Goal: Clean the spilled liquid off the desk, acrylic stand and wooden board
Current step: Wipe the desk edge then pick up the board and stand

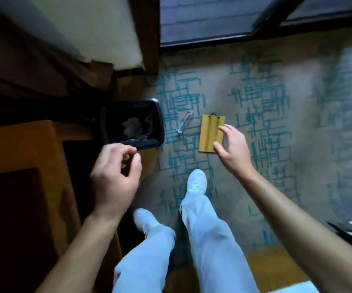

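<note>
The left hand [116, 176] hangs loosely curled and empty over the bin [131, 123], the right hand [232, 144] spreads open above the wooden board [210, 134] lying mid-carpet, probably light and stiff, best pinched by its long edges, with the likely slippery, brittle acrylic stand [184, 121] just beyond.

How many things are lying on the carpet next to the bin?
2. A clear acrylic stand lies just right of the black bin. A wooden board lies further right, under the right hand. The arms and legs may hide more.
</note>
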Demonstrator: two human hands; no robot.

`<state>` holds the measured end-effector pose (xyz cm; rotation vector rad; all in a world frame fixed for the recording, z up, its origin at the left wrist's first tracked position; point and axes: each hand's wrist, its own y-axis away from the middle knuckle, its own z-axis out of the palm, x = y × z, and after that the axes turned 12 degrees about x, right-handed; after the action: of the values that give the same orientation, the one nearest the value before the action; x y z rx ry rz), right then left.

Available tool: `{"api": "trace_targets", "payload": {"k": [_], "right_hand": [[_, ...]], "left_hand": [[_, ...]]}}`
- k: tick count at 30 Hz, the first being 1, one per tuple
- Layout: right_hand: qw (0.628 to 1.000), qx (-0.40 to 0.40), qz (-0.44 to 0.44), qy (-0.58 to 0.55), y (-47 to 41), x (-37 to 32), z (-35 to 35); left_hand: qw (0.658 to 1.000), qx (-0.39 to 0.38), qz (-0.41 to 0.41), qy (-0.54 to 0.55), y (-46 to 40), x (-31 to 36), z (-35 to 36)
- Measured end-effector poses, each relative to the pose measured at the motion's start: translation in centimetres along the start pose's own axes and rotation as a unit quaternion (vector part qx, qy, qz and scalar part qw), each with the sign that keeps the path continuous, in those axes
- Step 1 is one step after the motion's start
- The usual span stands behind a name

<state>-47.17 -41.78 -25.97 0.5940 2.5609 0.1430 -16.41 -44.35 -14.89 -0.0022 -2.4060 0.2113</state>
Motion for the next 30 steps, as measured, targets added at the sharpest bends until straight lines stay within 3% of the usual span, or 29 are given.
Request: {"api": "trace_targets", "payload": {"k": [4, 10, 15, 18, 21, 26, 30], "right_hand": [[0.986, -0.067, 0.076, 0.131, -1.6, 13.2, 3.4], [0.963, -0.120, 0.191, 0.147, -4.9, 24.7, 12.3], [0.969, -0.098, 0.184, 0.130, -8.4, 28.5, 21.1], [0.975, -0.049, 0.193, 0.101, -10.2, 29.3, 24.5], [0.971, -0.024, 0.240, 0.000, -11.5, 29.3, 26.9], [0.957, -0.013, 0.289, -0.033, -13.4, 28.9, 28.6], [0.954, -0.041, 0.292, -0.064, -13.6, 28.2, 28.0]], "left_hand": [[0.995, -0.098, 0.015, 0.010, 2.8, 2.3, 13.1], [0.947, -0.259, 0.026, -0.189, 3.2, -3.0, 34.0], [0.923, -0.260, -0.022, -0.283, 0.8, -9.3, 45.2], [0.913, -0.259, -0.004, -0.316, 0.2, -12.1, 48.2], [0.915, -0.247, -0.022, -0.317, -0.1, -13.8, 49.8], [0.931, -0.206, -0.171, -0.247, -0.4, -14.3, 50.6], [0.933, -0.222, -0.210, -0.189, -0.3, -14.2, 49.5]]}}
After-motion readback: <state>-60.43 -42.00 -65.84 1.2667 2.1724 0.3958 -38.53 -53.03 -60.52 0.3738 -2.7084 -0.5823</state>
